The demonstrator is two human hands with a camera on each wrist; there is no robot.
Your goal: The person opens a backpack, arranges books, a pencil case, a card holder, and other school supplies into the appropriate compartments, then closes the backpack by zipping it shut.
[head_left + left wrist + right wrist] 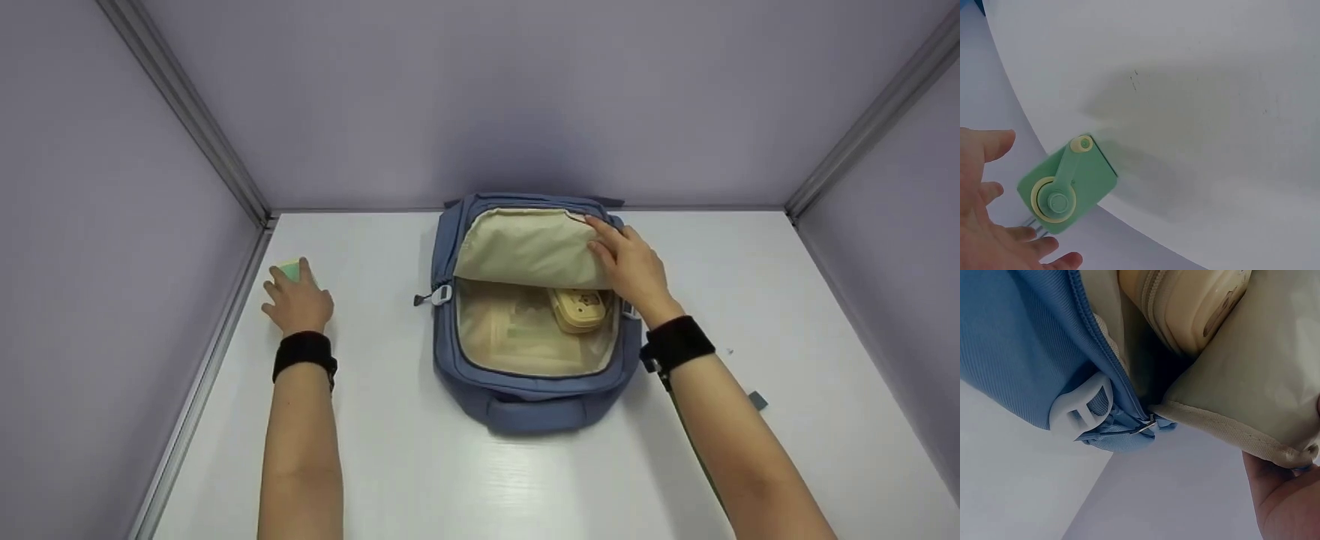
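**Inspector A:** The backpack (525, 375) is found lying flat at the middle of the white surface (750, 300), unzipped, its cream-lined flap (525, 247) folded back. The flap's edge is pinched by the right hand (634, 270), so that grip is judged closed on the flap. A cream case (577, 309) is already seen inside, over what appear to be flat papers.

**Inspector B:** And the other item?

**Inspector A:** A small green device with a cream crank (1067, 185) is observed at the left edge of the surface, well apart from the backpack. It is reached for by the left hand (298, 304); in the wrist view the fingers are spread and relaxed just beside it, so that grip is recorded as open, with no hold taken. Contact cannot be confirmed.

**Inspector B:** Progress?

**Inspector A:** Packing is judged partly done: the bag opened and held open, one case stowed. The green device remains outside, ungrasped; the zip remains undone, its white pull (1081, 408) hanging free.

**Inspector B:** Markings?

**Inspector A:** No brand, label or legible writing is found on any item.
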